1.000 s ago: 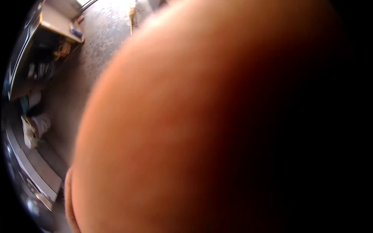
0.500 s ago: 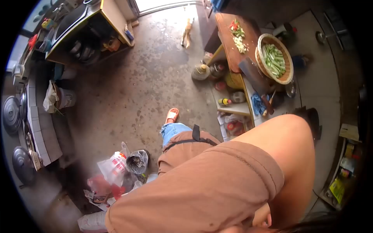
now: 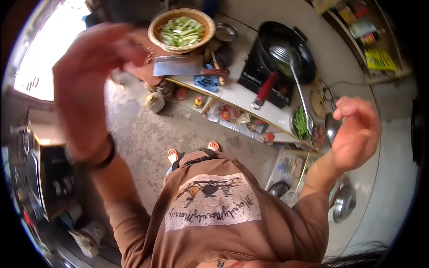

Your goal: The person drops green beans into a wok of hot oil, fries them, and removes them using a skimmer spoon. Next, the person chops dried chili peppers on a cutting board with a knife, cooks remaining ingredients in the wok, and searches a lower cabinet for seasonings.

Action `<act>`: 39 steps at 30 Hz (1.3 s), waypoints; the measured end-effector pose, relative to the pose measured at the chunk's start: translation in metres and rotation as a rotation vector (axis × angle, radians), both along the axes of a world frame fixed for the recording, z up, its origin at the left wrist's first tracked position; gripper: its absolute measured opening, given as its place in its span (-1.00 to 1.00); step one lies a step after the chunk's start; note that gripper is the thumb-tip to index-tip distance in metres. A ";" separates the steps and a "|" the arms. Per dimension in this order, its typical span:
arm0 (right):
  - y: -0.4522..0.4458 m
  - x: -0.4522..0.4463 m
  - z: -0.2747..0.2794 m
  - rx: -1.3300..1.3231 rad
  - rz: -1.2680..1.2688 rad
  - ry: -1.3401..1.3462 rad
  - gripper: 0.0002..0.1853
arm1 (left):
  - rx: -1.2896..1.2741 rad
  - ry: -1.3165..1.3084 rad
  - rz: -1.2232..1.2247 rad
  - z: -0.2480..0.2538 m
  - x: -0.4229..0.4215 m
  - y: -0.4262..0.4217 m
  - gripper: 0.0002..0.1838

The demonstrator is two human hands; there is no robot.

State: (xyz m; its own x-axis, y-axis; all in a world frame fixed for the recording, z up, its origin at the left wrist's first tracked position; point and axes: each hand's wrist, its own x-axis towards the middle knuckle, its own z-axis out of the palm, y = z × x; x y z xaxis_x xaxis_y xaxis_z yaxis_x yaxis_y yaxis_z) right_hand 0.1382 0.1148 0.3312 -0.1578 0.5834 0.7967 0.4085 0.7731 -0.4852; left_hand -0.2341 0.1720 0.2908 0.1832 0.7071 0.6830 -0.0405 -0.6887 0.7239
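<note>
My left hand [image 3: 82, 85] is raised at the left, smeared by motion, with its fingers stretched toward the cutting board [image 3: 145, 67] and nothing visible in them. A dark band circles that wrist. On the right, my right hand [image 3: 357, 136] is held up above the counter, its fingers loosely curved and apart, with no object in it. Closest to it in view are a metal lid [image 3: 333, 127], a bowl of chopped greens [image 3: 301, 123] and a bowl of what looks like meat [image 3: 318, 136]. A slotted ladle [image 3: 281, 54] leans from the wok [image 3: 306, 56] toward these bowls.
The wok, with a red handle [image 3: 267, 87], sits on a black cooktop [image 3: 250, 73]. A cleaver [image 3: 176, 66] lies by a blue cloth [image 3: 207, 81] and a wicker basket [image 3: 154, 33] of cut green vegetables. Bottles [image 3: 154, 102] stand on the floor below.
The view has swung round from the floor and a raised leg to the counter with the wok. Both feet now show on the floor, and both hands are raised into view.
</note>
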 end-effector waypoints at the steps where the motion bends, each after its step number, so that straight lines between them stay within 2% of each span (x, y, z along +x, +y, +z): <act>1: -0.001 0.001 0.017 0.012 0.115 0.022 -0.43 | 0.104 -0.031 -0.022 0.011 -0.010 -0.011 -0.45; 3: -0.003 0.001 0.049 0.015 0.350 0.047 -0.38 | 0.276 -0.089 -0.145 0.037 -0.017 -0.033 -0.43; 6: -0.014 -0.005 0.065 -0.002 0.490 -0.007 -0.41 | 0.422 -0.154 -0.324 0.068 -0.002 -0.060 -0.39; 18: -0.030 -0.011 0.062 0.045 0.541 -0.078 -0.49 | 0.510 -0.172 -0.355 0.086 0.024 -0.080 -0.22; 20: -0.024 -0.009 0.063 0.009 0.516 -0.059 -0.50 | 0.448 -0.181 -0.320 0.095 0.031 -0.079 -0.19; 25: -0.031 -0.007 0.065 0.191 0.420 -0.092 -0.53 | 0.563 -0.266 -0.320 0.104 0.036 -0.089 -0.11; 29: -0.025 0.010 0.059 0.385 0.106 -0.128 -0.55 | 0.548 -0.419 -0.256 0.100 0.052 -0.073 -0.05; 32: -0.006 0.027 0.024 0.366 -0.309 -0.319 -0.56 | 0.337 -0.548 0.050 0.053 0.054 -0.055 0.00; 34: 0.009 0.046 -0.024 0.111 -0.588 -0.605 -0.57 | 0.135 -0.205 0.304 -0.024 0.043 -0.037 0.09; 35: 0.011 0.060 -0.051 -0.111 -0.687 -0.755 -0.46 | 0.064 0.192 0.282 -0.065 0.025 -0.022 -0.02; 36: 0.012 0.078 -0.080 -0.268 -0.794 -0.905 -0.32 | -0.065 0.148 0.242 -0.104 0.040 -0.023 -0.13; 37: 0.013 0.098 -0.108 -0.504 -0.857 -1.068 -0.19 | -0.397 0.060 0.151 -0.137 0.047 -0.030 -0.10; 38: 0.015 0.111 -0.128 -0.683 -0.877 -1.128 -0.19 | -0.615 -0.189 -0.053 -0.159 0.055 -0.032 -0.12; 39: 0.019 0.120 -0.140 -0.824 -0.846 -1.060 -0.24 | -0.814 -0.465 -0.235 -0.177 0.063 -0.031 -0.13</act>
